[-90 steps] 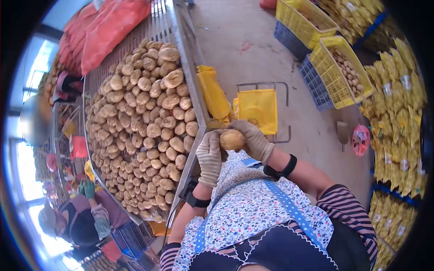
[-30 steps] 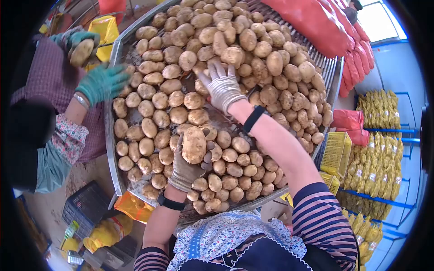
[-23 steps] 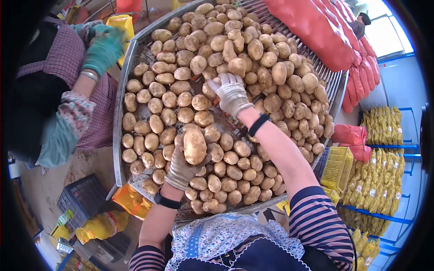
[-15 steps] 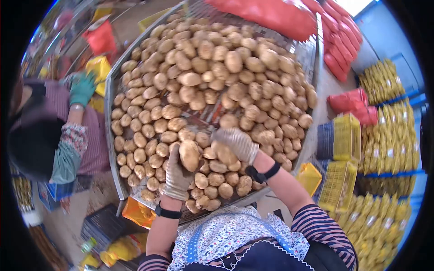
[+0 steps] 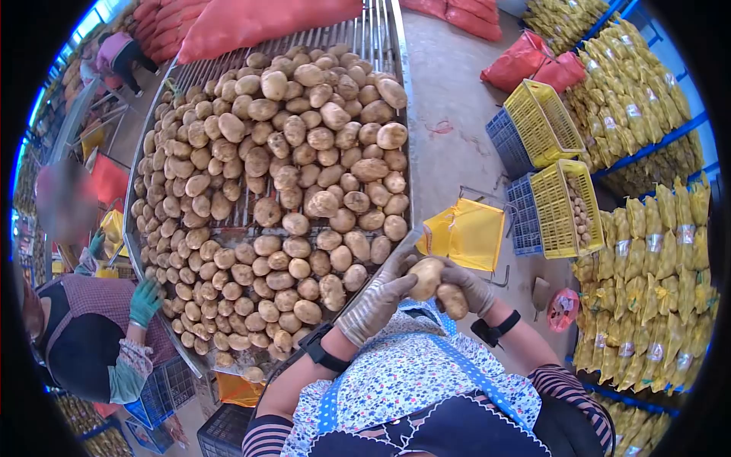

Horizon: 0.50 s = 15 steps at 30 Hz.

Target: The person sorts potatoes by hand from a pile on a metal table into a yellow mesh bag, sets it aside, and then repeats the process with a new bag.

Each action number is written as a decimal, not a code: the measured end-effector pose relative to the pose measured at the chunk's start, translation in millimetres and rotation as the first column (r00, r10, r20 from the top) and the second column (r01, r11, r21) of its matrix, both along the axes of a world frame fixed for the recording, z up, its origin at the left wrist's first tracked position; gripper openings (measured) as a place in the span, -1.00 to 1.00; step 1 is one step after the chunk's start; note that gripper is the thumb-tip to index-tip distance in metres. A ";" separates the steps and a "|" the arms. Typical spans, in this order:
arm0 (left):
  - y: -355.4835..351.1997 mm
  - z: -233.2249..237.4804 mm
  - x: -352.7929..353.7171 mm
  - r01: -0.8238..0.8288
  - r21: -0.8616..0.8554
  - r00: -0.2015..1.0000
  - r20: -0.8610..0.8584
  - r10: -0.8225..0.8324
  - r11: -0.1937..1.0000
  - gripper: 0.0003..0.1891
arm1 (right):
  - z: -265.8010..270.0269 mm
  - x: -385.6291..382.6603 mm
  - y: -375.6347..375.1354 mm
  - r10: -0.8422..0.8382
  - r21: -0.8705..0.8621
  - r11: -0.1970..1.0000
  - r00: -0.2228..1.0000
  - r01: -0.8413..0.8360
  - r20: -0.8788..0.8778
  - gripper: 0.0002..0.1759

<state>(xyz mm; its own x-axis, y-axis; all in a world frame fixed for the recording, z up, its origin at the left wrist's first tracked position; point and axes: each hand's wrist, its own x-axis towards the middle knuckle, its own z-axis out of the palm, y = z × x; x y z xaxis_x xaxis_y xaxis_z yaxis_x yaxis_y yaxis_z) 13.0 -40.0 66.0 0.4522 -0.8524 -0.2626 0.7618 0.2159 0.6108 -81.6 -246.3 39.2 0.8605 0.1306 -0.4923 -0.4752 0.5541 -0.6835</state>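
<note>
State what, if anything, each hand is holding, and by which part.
Left hand: a pale potato, by its left side. Right hand: a browner potato, by its upper right side.

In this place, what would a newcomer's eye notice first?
The heap of potatoes covering much of the slatted metal table, left of centre. Then two potatoes between the gloved left hand and right hand, beside the table's edge. Yellow mesh bags line the right side.
</note>
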 end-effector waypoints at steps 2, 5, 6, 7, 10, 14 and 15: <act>-10.8 -3.4 -0.5 0.028 0.070 1.000 -0.014 -0.027 0.997 -0.26 | -41.5 -30.6 -45.2 -0.100 0.117 0.987 0.991 0.109 -0.084 -0.41; -6.3 -22.0 -4.6 -0.029 0.183 0.999 -0.016 0.032 0.983 -0.33 | -66.7 -33.9 -93.4 -0.221 0.192 0.947 0.957 0.257 -0.190 -0.49; 0.7 -30.4 -5.1 -0.083 0.243 0.995 -0.039 0.095 0.967 -0.37 | -70.4 -30.7 -107.6 -0.282 0.143 0.939 0.938 0.313 -0.200 -0.51; 8.5 -38.4 -5.3 -0.134 0.300 0.986 -0.058 0.159 0.944 -0.41 | -89.0 -32.6 -129.2 -0.265 0.152 0.943 0.943 0.297 -0.200 -0.51; 43.4 -58.3 1.0 -0.349 0.373 0.924 -0.018 0.382 0.860 -0.56 | -152.8 -23.2 -169.3 -0.417 -0.224 0.908 0.820 0.355 -0.392 -0.42; 106.2 -92.7 51.7 -0.688 0.471 0.714 0.573 0.402 0.551 -0.64 | -157.3 12.9 -166.4 -0.331 -0.942 0.331 0.942 0.057 -0.060 -0.37; 125.9 -108.5 73.1 -0.761 0.416 0.580 0.780 0.236 0.499 -0.59 | -137.2 27.3 -151.5 -0.331 -0.941 0.333 0.941 0.055 -0.062 -0.37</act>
<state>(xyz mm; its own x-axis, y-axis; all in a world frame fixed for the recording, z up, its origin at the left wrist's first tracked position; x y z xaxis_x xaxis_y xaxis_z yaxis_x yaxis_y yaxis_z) 86.1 85.9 -42.6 0.9872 -0.0995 -0.1248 0.1002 -0.2222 0.9698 -54.4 -397.8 -98.0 0.6537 -0.6762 -0.3398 -0.6441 -0.2615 -0.7189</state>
